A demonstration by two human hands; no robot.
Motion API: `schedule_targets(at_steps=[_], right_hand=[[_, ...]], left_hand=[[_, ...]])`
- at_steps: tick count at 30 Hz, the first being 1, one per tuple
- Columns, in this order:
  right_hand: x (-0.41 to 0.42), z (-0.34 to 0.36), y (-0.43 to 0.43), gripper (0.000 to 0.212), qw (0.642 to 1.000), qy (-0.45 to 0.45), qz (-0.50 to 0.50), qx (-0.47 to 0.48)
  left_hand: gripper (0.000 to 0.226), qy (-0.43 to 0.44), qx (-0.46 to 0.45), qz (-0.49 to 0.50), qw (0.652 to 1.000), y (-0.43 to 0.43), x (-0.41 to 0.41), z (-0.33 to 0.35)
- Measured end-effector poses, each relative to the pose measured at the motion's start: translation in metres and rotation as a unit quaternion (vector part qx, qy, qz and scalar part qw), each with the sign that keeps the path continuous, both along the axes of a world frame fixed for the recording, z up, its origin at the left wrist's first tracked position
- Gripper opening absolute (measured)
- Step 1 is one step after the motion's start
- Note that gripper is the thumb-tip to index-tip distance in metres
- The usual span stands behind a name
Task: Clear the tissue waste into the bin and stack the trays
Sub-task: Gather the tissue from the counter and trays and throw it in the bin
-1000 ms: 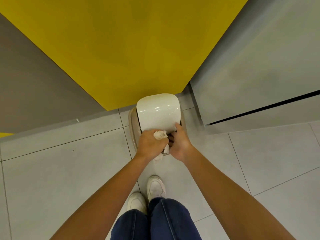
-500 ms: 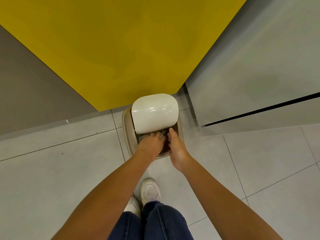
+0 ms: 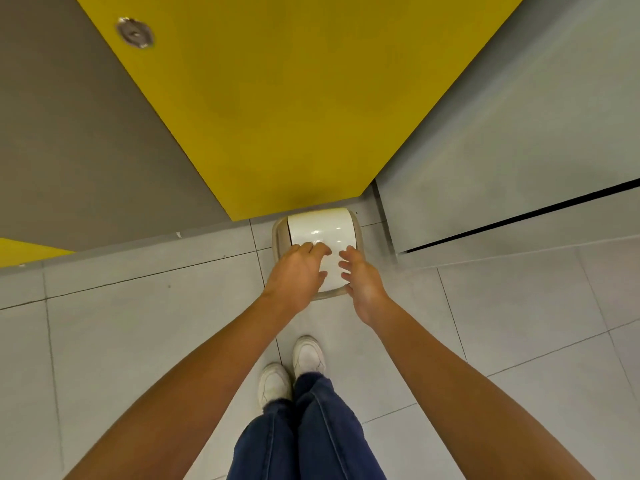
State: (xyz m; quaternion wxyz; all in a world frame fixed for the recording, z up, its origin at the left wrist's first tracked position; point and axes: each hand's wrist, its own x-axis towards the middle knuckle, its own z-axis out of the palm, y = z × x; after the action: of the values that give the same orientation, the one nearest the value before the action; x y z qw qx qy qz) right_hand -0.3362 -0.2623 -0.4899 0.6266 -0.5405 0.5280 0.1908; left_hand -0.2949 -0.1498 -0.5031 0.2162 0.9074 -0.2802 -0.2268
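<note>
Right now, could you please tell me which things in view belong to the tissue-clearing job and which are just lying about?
Job: bin, white lid, left hand, right hand, both empty over the lid.
Lying about: yellow panel, metal disc, white shoes, tiled floor.
No tissue or trays in view.

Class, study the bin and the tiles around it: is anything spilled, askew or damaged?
Nothing stands out. The white lid sits square on the beige bin, nothing litters the floor tiles, and the left hand and right hand are open and empty.
</note>
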Motion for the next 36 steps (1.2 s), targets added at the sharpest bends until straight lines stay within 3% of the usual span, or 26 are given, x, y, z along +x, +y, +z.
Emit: schedule_targets(at_steps=[10,19,26,36], right_hand=[[0.014,0.173,0.023,0.029,0.991,-0.094,0.054,-0.077],[0.045,0.322,0.043,0.023,0.948,-0.239,0.151,-0.146],[0.079,0.393,0.057,0.026,0.908,-0.333,0.184,-0.174],[0.133,0.444,0.061,0.016,0.865,-0.412,0.204,-0.2]], left_hand=[[0.036,0.019,-0.114,0.17,0.979,0.042,0.0,0.189],[0.029,-0.055,-0.178,0.247,0.951,0.069,0.02,0.345],[0.027,-0.106,-0.211,0.283,0.93,0.085,0.044,0.416],[0.029,-0.157,-0.248,0.324,0.899,0.106,0.085,0.475]])
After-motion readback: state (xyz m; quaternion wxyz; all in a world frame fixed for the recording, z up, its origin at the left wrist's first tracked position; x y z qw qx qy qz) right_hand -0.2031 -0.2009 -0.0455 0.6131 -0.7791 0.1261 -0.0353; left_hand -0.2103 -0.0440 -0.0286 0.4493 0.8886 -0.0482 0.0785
